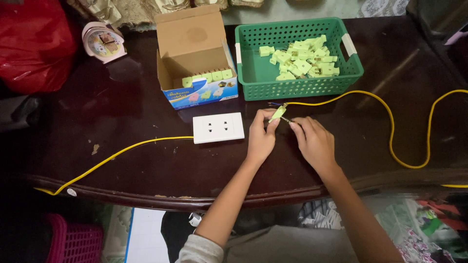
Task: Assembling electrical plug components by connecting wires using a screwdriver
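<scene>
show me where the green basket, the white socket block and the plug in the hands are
green basket [352, 72]: head view, on its right wall.
white socket block [218, 127]: head view, middle of its face.
plug [278, 113]: head view, on its pale green body.

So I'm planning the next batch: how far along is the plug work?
Done, seemingly: a row of plugs in the cardboard box. In hand: left hand holds one plug, right hand at the yellow cable end. Left: the pile in the green basket.

Dim, evenly lit overhead view; dark corners.
</scene>
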